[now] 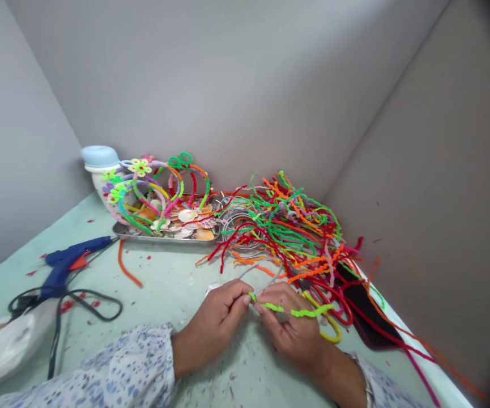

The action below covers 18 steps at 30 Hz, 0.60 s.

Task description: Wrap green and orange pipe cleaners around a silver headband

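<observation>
My left hand [216, 318] and my right hand [296, 331] meet low over the table, fingertips pinched close together. Between them is a lime-green pipe cleaner [312, 312], its loose end trailing across the right hand's fingers. A short bit of it shows at the left thumb. The pinched fingers also hold a thin grey band [275, 276], which looks like a bare headband; most of it is hidden behind the hands. Just beyond lies a heap of coloured pipe cleaners [287, 226]. Several silvery hoops [241, 224] lie at the heap's left side.
A metal tray [172, 240] carries shells and several decorated headbands [179, 170]. Beside it stands a white container with a blue lid [99, 156]. A blue glue gun [64, 263] and its cord lie left. A dark flat object [361, 309] rests near the right edge.
</observation>
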Each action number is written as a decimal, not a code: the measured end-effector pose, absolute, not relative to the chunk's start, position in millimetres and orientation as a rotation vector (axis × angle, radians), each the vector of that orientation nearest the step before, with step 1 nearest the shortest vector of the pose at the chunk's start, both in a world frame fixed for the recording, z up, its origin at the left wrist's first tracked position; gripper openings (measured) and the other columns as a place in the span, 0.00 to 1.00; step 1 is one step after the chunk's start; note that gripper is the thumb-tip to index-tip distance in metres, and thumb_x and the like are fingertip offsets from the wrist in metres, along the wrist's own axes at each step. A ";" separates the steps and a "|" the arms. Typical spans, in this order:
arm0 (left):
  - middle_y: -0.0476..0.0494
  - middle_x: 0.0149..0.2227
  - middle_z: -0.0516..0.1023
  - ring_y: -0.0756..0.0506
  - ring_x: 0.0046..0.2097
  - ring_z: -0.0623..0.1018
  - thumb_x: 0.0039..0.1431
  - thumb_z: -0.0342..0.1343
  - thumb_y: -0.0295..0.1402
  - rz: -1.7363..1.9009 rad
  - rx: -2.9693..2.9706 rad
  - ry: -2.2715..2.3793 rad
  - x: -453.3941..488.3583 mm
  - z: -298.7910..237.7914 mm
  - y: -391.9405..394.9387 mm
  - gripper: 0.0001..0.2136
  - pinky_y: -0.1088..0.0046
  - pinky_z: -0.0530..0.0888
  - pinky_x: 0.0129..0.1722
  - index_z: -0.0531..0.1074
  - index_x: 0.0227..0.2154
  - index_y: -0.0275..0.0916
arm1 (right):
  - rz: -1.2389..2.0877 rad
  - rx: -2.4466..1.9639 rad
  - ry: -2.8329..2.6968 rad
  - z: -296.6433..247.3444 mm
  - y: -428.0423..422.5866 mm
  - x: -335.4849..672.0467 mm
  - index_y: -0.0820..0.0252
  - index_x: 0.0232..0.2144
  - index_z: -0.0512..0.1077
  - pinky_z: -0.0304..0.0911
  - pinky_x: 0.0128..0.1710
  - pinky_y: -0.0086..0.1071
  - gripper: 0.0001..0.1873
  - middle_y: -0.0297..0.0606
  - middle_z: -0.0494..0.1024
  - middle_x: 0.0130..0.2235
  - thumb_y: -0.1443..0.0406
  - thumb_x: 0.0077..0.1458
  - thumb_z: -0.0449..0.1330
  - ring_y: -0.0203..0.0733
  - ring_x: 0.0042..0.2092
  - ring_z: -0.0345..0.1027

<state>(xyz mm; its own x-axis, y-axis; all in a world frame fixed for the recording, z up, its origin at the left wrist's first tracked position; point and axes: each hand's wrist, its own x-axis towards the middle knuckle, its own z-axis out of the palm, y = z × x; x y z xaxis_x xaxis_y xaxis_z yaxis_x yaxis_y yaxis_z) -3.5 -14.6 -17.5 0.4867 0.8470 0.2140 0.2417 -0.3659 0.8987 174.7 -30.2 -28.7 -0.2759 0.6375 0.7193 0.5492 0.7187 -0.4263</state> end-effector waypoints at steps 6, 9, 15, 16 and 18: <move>0.47 0.31 0.71 0.48 0.35 0.71 0.66 0.44 0.30 0.913 1.988 0.897 -4.2 -14.6 -15.7 0.10 0.74 0.65 0.37 0.70 0.32 0.38 | 0.063 -0.887 -1.976 -27.4 -33.3 176.6 0.57 0.38 0.71 0.70 0.34 0.33 0.07 0.38 0.78 0.33 0.71 0.57 0.58 0.41 0.34 0.74; 0.47 0.30 0.70 0.47 0.34 0.70 0.66 0.44 0.29 0.924 2.061 0.887 -5.0 -12.4 -16.5 0.10 0.73 0.64 0.35 0.70 0.33 0.38 | 0.044 -0.876 -1.982 -26.6 -34.2 177.1 0.57 0.38 0.71 0.70 0.34 0.34 0.07 0.38 0.78 0.33 0.71 0.57 0.58 0.42 0.35 0.74; 0.47 0.30 0.68 0.48 0.33 0.70 0.65 0.43 0.27 0.910 2.170 0.921 -6.1 -11.3 -18.5 0.10 0.74 0.63 0.34 0.70 0.34 0.38 | 0.038 -0.871 -1.967 -25.1 -34.3 176.3 0.57 0.38 0.71 0.71 0.33 0.34 0.06 0.38 0.78 0.32 0.70 0.57 0.58 0.42 0.34 0.74; 0.47 0.30 0.68 0.48 0.33 0.69 0.64 0.43 0.26 0.898 2.188 0.930 -6.3 -11.8 -18.5 0.10 0.74 0.63 0.33 0.70 0.34 0.38 | 0.044 -0.876 -1.966 -25.4 -34.0 176.2 0.57 0.38 0.71 0.71 0.34 0.35 0.07 0.38 0.78 0.32 0.70 0.57 0.58 0.42 0.34 0.74; 0.47 0.30 0.68 0.48 0.34 0.69 0.64 0.44 0.25 0.866 2.233 0.947 -6.6 -13.1 -18.4 0.10 0.74 0.63 0.33 0.70 0.35 0.38 | 0.052 -0.882 -1.968 -26.3 -33.4 176.1 0.57 0.38 0.71 0.71 0.34 0.35 0.06 0.39 0.78 0.32 0.71 0.57 0.57 0.42 0.34 0.74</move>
<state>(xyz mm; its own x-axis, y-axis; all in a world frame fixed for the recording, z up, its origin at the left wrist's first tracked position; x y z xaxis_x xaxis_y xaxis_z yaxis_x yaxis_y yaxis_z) -6.6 -18.4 -13.1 0.5425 0.7681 0.3401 0.4074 -0.5946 0.6932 176.1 -33.4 -26.3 -0.2934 0.5993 0.7448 0.5591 0.7395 -0.3748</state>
